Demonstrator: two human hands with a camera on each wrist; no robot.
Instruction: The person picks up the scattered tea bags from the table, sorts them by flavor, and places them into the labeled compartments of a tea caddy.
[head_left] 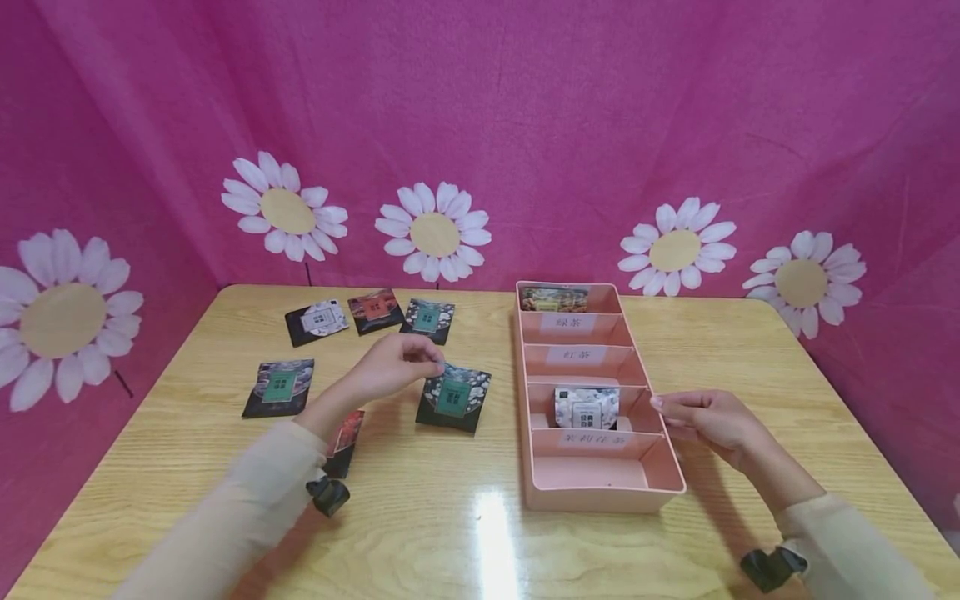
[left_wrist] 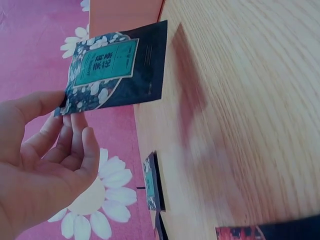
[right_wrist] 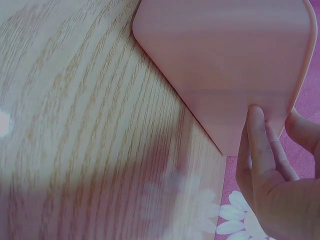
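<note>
My left hand (head_left: 397, 367) pinches the top corner of a dark tea sachet (head_left: 453, 402) with a green label and white flowers. In the left wrist view this sachet (left_wrist: 115, 70) is held above the wooden table, its shadow beneath. To its right stands a pink divided box (head_left: 600, 500) with labelled dividers. My right hand (head_left: 716, 421) grips the box's right wall, thumb at the rim and fingers (right_wrist: 257, 130) against the outside. A white-patterned sachet (head_left: 587, 408) stands in one compartment, and a green-and-yellow sachet (head_left: 555, 300) is in the farthest one.
Toward the back left lie a black-and-white sachet (head_left: 318, 321), a red one (head_left: 377, 311) and a green-labelled one (head_left: 427, 319). Nearer are another green-labelled sachet (head_left: 279, 387) and a red-and-black one (head_left: 345, 442) partly behind my left forearm. A pink flowered curtain (head_left: 555, 150) surrounds the table.
</note>
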